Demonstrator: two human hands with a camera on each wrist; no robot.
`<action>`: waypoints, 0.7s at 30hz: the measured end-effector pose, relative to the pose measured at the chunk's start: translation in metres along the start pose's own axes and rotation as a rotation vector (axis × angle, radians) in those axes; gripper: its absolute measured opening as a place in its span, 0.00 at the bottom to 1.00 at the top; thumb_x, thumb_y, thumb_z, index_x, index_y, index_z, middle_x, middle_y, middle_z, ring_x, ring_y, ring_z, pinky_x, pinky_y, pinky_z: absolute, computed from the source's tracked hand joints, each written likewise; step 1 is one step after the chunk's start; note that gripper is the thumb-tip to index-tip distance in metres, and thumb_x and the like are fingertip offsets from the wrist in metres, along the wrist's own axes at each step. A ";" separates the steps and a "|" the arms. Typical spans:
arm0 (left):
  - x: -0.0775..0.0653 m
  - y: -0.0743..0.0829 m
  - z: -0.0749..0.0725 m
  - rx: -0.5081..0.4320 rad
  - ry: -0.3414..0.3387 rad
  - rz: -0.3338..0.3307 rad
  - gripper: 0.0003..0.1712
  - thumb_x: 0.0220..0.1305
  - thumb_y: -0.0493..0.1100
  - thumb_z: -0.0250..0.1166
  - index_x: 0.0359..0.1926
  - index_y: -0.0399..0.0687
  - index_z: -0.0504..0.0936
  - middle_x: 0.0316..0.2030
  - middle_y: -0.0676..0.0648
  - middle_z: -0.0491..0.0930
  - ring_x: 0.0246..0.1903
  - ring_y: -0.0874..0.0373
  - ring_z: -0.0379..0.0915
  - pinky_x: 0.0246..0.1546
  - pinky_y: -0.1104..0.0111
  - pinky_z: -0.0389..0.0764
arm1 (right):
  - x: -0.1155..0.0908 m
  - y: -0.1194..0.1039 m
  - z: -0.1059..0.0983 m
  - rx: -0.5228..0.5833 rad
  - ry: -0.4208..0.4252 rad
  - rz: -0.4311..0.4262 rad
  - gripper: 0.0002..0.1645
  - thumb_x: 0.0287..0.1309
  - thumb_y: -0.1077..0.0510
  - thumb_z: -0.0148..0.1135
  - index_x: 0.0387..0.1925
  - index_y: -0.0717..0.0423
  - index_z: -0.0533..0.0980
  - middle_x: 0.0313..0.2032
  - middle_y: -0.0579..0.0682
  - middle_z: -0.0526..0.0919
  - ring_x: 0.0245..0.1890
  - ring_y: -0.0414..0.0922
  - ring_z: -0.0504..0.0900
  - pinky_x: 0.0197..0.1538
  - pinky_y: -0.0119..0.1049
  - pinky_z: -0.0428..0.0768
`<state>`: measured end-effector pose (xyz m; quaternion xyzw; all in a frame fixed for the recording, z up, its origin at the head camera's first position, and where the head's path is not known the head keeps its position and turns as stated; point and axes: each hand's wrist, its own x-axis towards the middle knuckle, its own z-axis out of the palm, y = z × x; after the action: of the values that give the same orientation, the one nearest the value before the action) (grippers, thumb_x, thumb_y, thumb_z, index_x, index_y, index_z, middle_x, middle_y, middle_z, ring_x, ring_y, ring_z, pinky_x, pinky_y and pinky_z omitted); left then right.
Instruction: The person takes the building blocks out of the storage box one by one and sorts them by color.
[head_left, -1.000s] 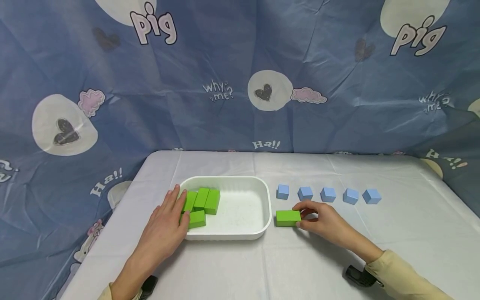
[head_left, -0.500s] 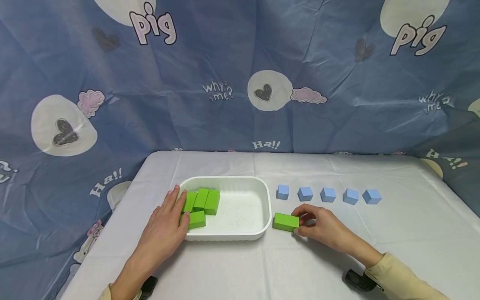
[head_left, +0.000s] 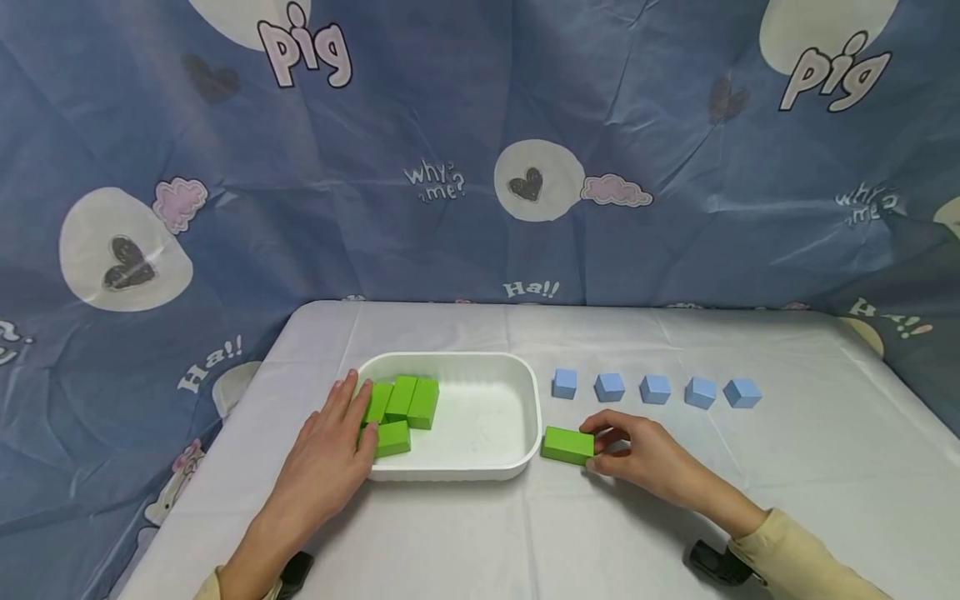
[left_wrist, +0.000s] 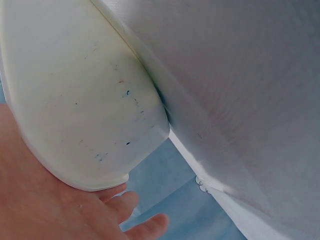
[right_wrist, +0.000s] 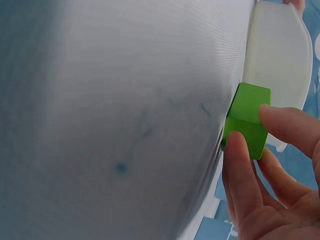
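In the head view, my left hand (head_left: 322,462) lies with straight fingers over the left rim of a white plastic tray (head_left: 480,417). The left wrist view shows the tray's outer wall (left_wrist: 85,100) against that palm. Several green rectangular blocks (head_left: 402,400) sit in the tray's left part, some partly covered by my fingers. Just right of the tray, my right hand (head_left: 645,454) pinches the right end of another green block (head_left: 567,446) on the table. In the right wrist view, thumb and fingers are at opposite sides of this green block (right_wrist: 246,120).
Several light blue cubes (head_left: 655,390) stand in a row behind my right hand. White cloth covers the table (head_left: 450,542), and a blue printed curtain (head_left: 420,100) hangs behind it. Dark devices (head_left: 718,563) are worn at the wrists.
My right hand has slid the green block slightly left and nearer me, turning it a little, up close to the tray's right side. The left hand stays in place.
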<state>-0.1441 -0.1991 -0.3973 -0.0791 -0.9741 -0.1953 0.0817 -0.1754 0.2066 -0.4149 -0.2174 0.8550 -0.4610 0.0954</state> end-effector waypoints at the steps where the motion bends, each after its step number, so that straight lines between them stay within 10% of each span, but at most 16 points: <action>1: 0.000 0.000 0.000 0.000 0.000 0.000 0.34 0.77 0.50 0.44 0.75 0.38 0.55 0.76 0.39 0.45 0.74 0.42 0.40 0.65 0.38 0.50 | 0.000 0.000 0.000 0.005 -0.002 -0.003 0.20 0.54 0.63 0.72 0.49 0.56 0.78 0.44 0.50 0.80 0.44 0.48 0.82 0.45 0.33 0.82; 21: 0.000 0.001 -0.002 -0.009 0.004 0.004 0.33 0.76 0.49 0.45 0.75 0.37 0.56 0.76 0.39 0.45 0.74 0.41 0.40 0.65 0.38 0.50 | 0.017 -0.037 -0.017 0.022 0.137 -0.140 0.17 0.60 0.60 0.69 0.49 0.43 0.79 0.48 0.41 0.82 0.48 0.49 0.81 0.48 0.36 0.81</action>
<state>-0.1433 -0.1994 -0.3950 -0.0808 -0.9729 -0.1998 0.0837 -0.1864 0.1938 -0.3741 -0.2435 0.8370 -0.4899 0.0066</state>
